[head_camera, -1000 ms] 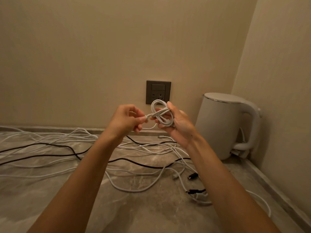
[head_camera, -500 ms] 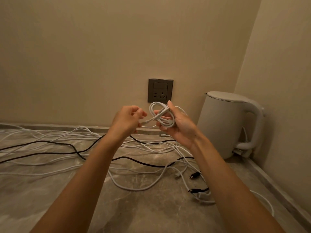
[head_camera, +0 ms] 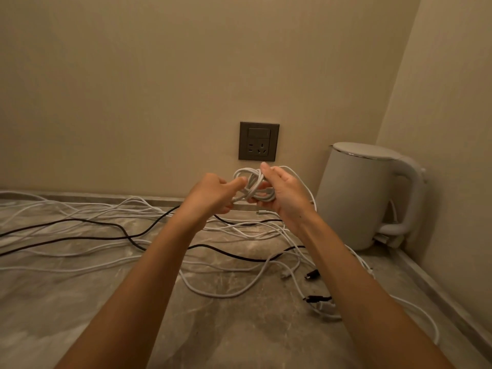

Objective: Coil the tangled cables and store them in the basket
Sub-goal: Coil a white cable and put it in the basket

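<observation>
Head view: the right hand (head_camera: 286,194) curls its grip round a small white coil (head_camera: 251,183) above the bench (head_camera: 213,331); the left hand (head_camera: 213,195) pinches its loose tail. Light and floppy (apt to spring open), so hold across all loops.

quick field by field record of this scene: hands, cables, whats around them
left hand: pinches a strand of the white cable coil
right hand: holds the white cable coil, fingers curled round it
loose cables: white and black, tangled across the counter
kettle: white, upright, in the right corner
wall socket: behind the hands, nothing plugged in
basket: not in view
</observation>
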### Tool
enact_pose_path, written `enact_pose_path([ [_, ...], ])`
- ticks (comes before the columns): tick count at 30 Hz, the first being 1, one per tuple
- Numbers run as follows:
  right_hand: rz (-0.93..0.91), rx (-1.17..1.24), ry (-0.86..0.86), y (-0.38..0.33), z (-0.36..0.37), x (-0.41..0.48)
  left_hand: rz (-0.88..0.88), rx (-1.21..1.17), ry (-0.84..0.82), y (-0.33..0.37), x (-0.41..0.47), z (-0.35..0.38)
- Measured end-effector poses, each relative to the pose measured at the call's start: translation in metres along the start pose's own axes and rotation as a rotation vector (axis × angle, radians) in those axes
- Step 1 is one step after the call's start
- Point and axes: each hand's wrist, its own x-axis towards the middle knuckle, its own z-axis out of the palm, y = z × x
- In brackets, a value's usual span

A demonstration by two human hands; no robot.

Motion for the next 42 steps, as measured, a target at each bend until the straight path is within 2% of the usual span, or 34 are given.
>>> enact_pose_path([
  [3,0.034,0.010,-0.019,0.002,0.003,-0.001,0.036,-0.096,0.043,-0.001,-0.001,0.000],
  [10,0.055,-0.023,-0.043,0.008,0.003,0.000,0.048,-0.224,-0.027,0.000,-0.004,-0.007],
  [18,0.137,-0.042,-0.113,0.009,0.007,-0.001,0.003,-0.179,0.027,-0.006,-0.001,-0.004],
  [26,0.207,-0.047,-0.366,0.009,0.033,-0.015,-0.046,-0.175,0.140,-0.028,-0.026,-0.056],
  [31,0.119,-0.081,-0.448,0.006,0.097,-0.032,-0.052,-0.146,0.260,-0.045,-0.072,-0.115],
  [35,0.104,-0.056,-0.568,0.009,0.171,-0.059,-0.077,0.005,0.403,-0.075,-0.120,-0.168],
  [42,0.145,-0.125,-0.887,0.019,0.312,-0.130,-0.299,0.142,0.629,-0.144,-0.233,-0.271],
])
